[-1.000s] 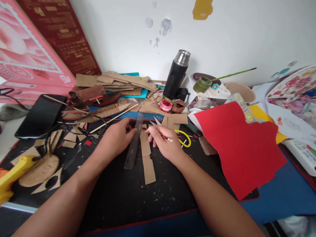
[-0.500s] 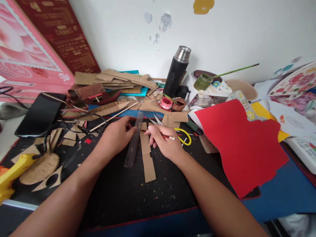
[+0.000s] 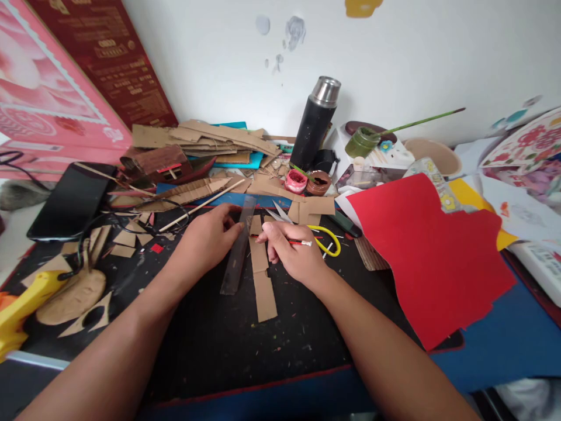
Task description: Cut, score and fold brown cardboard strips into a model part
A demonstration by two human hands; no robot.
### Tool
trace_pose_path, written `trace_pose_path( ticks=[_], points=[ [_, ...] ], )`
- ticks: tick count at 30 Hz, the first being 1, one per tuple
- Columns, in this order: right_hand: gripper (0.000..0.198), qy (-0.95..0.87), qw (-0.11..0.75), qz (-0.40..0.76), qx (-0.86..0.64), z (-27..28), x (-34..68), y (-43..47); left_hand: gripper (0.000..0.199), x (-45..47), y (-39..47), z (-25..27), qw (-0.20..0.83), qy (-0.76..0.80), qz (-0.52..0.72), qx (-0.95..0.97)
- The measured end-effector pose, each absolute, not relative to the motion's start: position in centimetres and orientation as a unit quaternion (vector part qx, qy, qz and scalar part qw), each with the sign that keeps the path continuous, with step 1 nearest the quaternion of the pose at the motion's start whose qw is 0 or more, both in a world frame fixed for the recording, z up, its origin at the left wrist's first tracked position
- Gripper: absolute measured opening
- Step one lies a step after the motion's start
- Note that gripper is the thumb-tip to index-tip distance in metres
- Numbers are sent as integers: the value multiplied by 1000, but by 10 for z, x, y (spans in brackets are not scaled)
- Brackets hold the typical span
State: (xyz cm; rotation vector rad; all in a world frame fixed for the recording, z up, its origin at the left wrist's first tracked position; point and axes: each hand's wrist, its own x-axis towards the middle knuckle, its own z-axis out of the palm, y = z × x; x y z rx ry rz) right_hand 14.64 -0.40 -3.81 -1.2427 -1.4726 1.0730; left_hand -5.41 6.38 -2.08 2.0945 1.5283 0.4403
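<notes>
My left hand has its fingers curled and its thumb at the edge of a clear ruler, which lies slantwise on the black mat. Beside the ruler's right edge is a narrow brown cardboard strip, with a small notch in its side. My right hand is closed around a thin red pencil with a pale end; its tip is hidden by the fingers, over the upper part of the strip. Scissors with a yellow handle lie just behind my right hand, partly covered by it.
A black flask stands behind open red and brown paint jars. Red sheet covers the right side. Cardboard scraps, a phone and a yellow glue gun with its cord lie left.
The view has shifted very slightly. Both hands, the ruler and the cardboard strip keep nearly the same places.
</notes>
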Motion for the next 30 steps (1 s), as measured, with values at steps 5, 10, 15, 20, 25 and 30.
trace_pose_path(
  ticks=[5,10,15,20,25,30],
  points=[
    [62,-602,445,429,-505,-36,146,-4,43,-54,65,-19,263,562,153,769],
    [60,-605,459,426,-492,-37,146,-4,41,-54,64,-18,262,562,153,770],
    [58,-582,464,446,-497,-38,145,-4,41,-54,64,-18,260,559,160,771],
    [61,-521,498,476,-504,-35,143,-2,42,-58,65,-15,324,553,175,747],
    [61,-474,539,474,-509,-31,144,1,58,-62,66,-10,396,556,270,679],
    [60,-463,561,474,-497,-33,145,2,65,-59,65,-7,472,527,315,632]
  ],
)
